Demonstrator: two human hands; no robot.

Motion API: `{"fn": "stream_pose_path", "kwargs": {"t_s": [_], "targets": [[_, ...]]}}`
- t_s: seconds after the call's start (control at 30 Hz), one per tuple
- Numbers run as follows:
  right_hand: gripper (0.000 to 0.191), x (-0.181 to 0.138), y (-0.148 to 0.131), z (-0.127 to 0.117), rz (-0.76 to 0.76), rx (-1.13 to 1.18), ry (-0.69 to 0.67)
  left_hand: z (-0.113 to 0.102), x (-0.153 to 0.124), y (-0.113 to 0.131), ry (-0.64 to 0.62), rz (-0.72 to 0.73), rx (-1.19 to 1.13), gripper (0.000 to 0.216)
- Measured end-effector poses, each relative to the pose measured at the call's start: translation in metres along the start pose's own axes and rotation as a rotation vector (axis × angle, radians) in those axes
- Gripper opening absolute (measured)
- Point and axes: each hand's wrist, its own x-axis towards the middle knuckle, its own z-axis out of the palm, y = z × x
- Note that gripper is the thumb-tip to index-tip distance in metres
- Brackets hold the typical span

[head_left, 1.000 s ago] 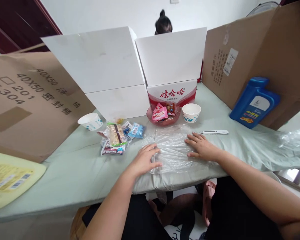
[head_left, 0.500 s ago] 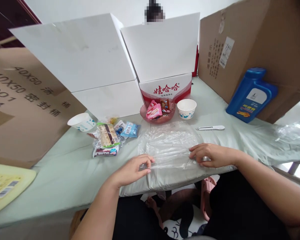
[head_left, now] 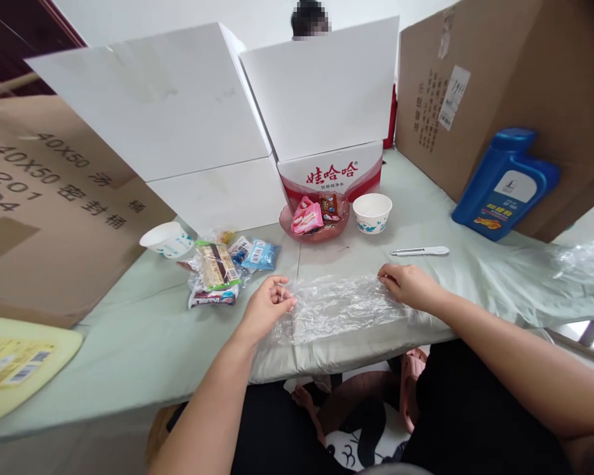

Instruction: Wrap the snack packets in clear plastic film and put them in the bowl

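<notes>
A crinkled clear plastic sheet [head_left: 344, 309] lies in a narrow band along the table's near edge; whether it is a bag or plain film I cannot tell. At its left end, my left hand [head_left: 267, 308] pinches the plastic between thumb and fingers. The far right corner is gripped by the closed fingertips of my right hand [head_left: 410, 285], palm down. Beyond that hand rests a white utility knife [head_left: 420, 251]. Several wrapped snacks [head_left: 218, 267] are heaped to the left of my left hand.
At the back stand a pink glass bowl [head_left: 313, 231] of packaged snacks, a white paper bowl [head_left: 372, 214] and white boxes [head_left: 321, 92]. Another paper bowl [head_left: 165, 241] tilts at left. A blue jug [head_left: 505, 185] stands right, before a cardboard box [head_left: 426, 99]. A person's head shows behind.
The plastic has become narrower from front to back, its far edge now nearer to me. Both hands have moved up to its far side, and their fingers have closed on it.
</notes>
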Motion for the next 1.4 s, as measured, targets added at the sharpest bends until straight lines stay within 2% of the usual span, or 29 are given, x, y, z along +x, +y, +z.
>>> {"fn": "stream_pose_path", "kwargs": {"t_s": [0.1, 0.23, 0.3, 0.37, 0.4, 0.47, 0.5, 0.57, 0.63, 0.73, 0.83, 0.9, 0.97, 1.03, 1.1, 1.13, 1.2, 1.3, 1.37, 1.4], "targets": [[0.024, 0.002, -0.001, 0.008, -0.016, -0.213, 0.007, 0.001, 0.002, -0.006, 0.094, 0.029, 0.235, 0.051], [0.026, 0.002, -0.002, 0.013, -0.016, -0.313, -0.006, 0.002, -0.003, -0.001, 0.128, 0.015, 0.582, 0.056], [0.024, 0.002, -0.003, 0.014, -0.022, -0.323, -0.008, 0.005, -0.009, 0.006, 0.26, 0.105, 0.697, 0.048], [0.023, 0.003, -0.003, 0.014, -0.035, -0.323, -0.009, 0.013, -0.016, 0.014, 0.337, 0.293, 0.757, 0.03], [0.022, 0.003, -0.004, 0.015, -0.044, -0.322, -0.009, 0.018, -0.019, 0.017, 0.29, 0.399, 0.766, 0.024], [0.022, 0.003, -0.004, 0.015, -0.056, -0.324, -0.011, 0.029, -0.025, 0.021, 0.059, 0.558, 0.775, 0.021], [0.022, 0.003, -0.005, 0.016, -0.059, -0.325, -0.011, 0.034, -0.027, 0.022, -0.066, 0.594, 0.79, 0.023], [0.022, 0.003, -0.005, 0.017, -0.062, -0.323, -0.008, 0.04, -0.029, 0.022, -0.226, 0.575, 0.846, 0.04], [0.022, 0.004, -0.003, 0.017, -0.054, -0.313, -0.001, 0.041, -0.029, 0.022, -0.303, 0.485, 0.9, 0.056], [0.021, 0.009, 0.009, 0.009, -0.003, -0.294, 0.019, 0.035, -0.027, 0.022, -0.412, 0.382, 0.92, 0.062], [0.023, 0.012, 0.024, -0.006, 0.109, -0.284, 0.093, 0.03, -0.027, 0.024, -0.45, 0.349, 0.917, 0.063], [0.024, 0.009, 0.025, -0.015, 0.144, -0.244, 0.195, 0.031, -0.028, 0.026, -0.447, 0.347, 0.918, 0.063], [0.026, 0.001, 0.017, -0.019, 0.035, -0.142, 0.263, 0.034, -0.029, 0.027, -0.447, 0.352, 0.921, 0.063], [0.032, -0.008, 0.002, -0.015, -0.232, -0.027, 0.171, 0.035, -0.029, 0.027, -0.452, 0.351, 0.928, 0.064], [0.05, -0.016, -0.012, -0.006, -0.499, 0.016, -0.069, 0.032, -0.027, 0.026, -0.448, 0.322, 0.941, 0.068], [0.064, -0.018, -0.016, -0.001, -0.582, 0.009, -0.191, 0.028, -0.024, 0.025, -0.436, 0.287, 0.951, 0.072], [0.085, -0.018, -0.018, 0.009, -0.623, -0.028, -0.338, 0.016, -0.018, 0.021, -0.375, 0.174, 0.974, 0.078], [0.087, -0.012, -0.008, 0.014, -0.559, -0.055, -0.324, -0.001, -0.012, 0.017, -0.223, 0.048, 0.988, 0.081], [0.079, -0.009, -0.001, 0.01, -0.544, -0.056, -0.253, -0.005, -0.014, 0.018, -0.153, 0.146, 0.938, 0.072], [0.073, -0.008, 0.001, 0.007, -0.554, -0.053, -0.216, -0.005, -0.017, 0.019, -0.167, 0.239, 0.893, 0.065]]}}
